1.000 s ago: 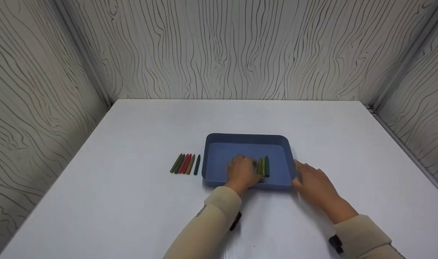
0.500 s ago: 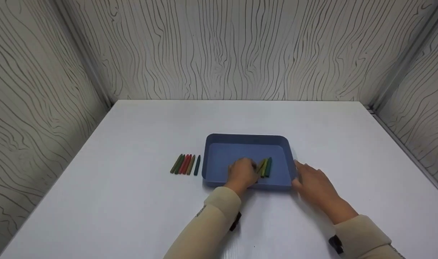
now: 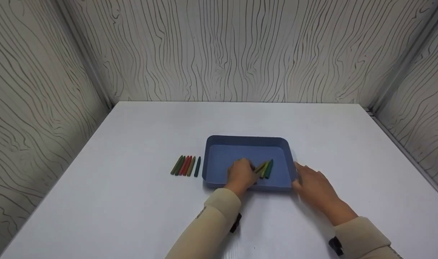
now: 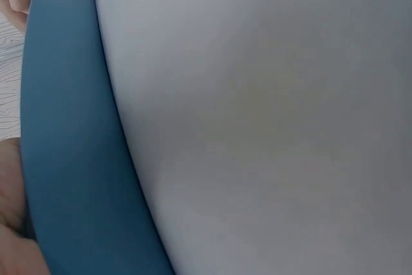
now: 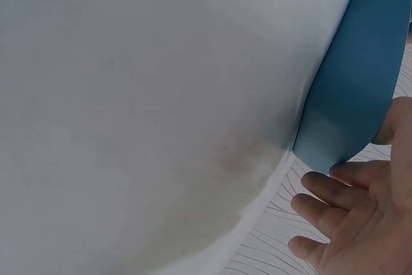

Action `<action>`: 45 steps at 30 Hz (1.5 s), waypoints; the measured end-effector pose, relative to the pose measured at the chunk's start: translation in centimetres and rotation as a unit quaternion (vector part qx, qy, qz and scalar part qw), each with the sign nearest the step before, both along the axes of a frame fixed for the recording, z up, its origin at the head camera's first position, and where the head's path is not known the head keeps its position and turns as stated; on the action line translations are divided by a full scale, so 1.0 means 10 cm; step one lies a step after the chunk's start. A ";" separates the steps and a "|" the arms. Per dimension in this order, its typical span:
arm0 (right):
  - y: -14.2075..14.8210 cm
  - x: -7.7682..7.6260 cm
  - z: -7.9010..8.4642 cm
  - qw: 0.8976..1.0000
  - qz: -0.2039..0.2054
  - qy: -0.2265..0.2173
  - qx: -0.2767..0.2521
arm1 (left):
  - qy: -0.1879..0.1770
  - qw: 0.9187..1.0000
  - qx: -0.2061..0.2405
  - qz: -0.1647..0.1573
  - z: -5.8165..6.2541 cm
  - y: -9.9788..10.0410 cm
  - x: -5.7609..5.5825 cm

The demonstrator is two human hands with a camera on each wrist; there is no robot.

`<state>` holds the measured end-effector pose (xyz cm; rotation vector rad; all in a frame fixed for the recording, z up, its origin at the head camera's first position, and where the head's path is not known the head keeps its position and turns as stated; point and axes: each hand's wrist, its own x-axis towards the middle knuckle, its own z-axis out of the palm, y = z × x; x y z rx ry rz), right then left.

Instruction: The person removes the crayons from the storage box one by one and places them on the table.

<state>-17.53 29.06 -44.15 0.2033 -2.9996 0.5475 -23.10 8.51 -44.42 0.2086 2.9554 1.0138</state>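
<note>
Nearest to the camera are two beige sleeves (image 3: pixel 363 235) with rolled cuffs, and below each cuff a small dark device (image 3: pixel 236 223) is visible.

The left hand (image 3: pixel 240 174) reaches over the near wall of a blue tray (image 3: pixel 228 154). Its fingers are bent inside the tray, but their tips are hidden, so I cannot tell if this grip pinches a crayon. The right hand (image 3: pixel 314 185) is at the right near corner of the tray. Its grip is spread, with fingers apart from one another, and the thumb and the index finger touch the outer side.

In the right part of the tray, just beside the left fingers, an olive crayon (image 3: pixel 261 167) lies slanted. Next to it are a yellow-green crayon (image 3: pixel 264 172) and a dark green crayon (image 3: pixel 269 169).

On the white desk (image 3: pixel 132 208), to the left of the tray, lie five crayons (image 3: pixel 185 166) close together, two of them red. A dark teal crayon (image 3: pixel 197 167) lies between them and the tray.

Behind the desk stands a pale wall (image 3: pixel 219 46) with wavy dark lines.
</note>
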 end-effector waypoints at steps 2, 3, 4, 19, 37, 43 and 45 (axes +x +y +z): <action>0.00 0.00 0.00 1.000 0.000 0.002 0.001 | 0.008 1.000 0.002 0.003 0.00 -0.01 0.01; 0.00 0.00 0.00 1.000 0.001 0.004 0.002 | 0.012 1.000 0.004 0.004 0.00 -0.01 0.01; 0.00 0.00 0.00 1.000 0.003 0.006 0.004 | 0.014 1.000 0.006 0.004 0.01 -0.02 0.01; -0.01 -0.02 -0.01 1.000 0.002 0.006 0.002 | 0.064 0.994 0.079 0.027 0.28 -0.41 -0.14; 0.02 -0.03 -0.02 1.000 0.004 0.000 0.005 | 0.067 0.986 0.118 0.100 0.36 -1.37 -0.19; 0.01 -0.03 0.00 1.000 0.005 -0.005 0.004 | 0.056 0.984 0.113 0.125 0.33 -1.67 -0.17; 0.00 -0.02 0.01 1.000 0.004 -0.007 0.003 | 0.052 0.984 0.107 0.132 0.31 -1.76 -0.16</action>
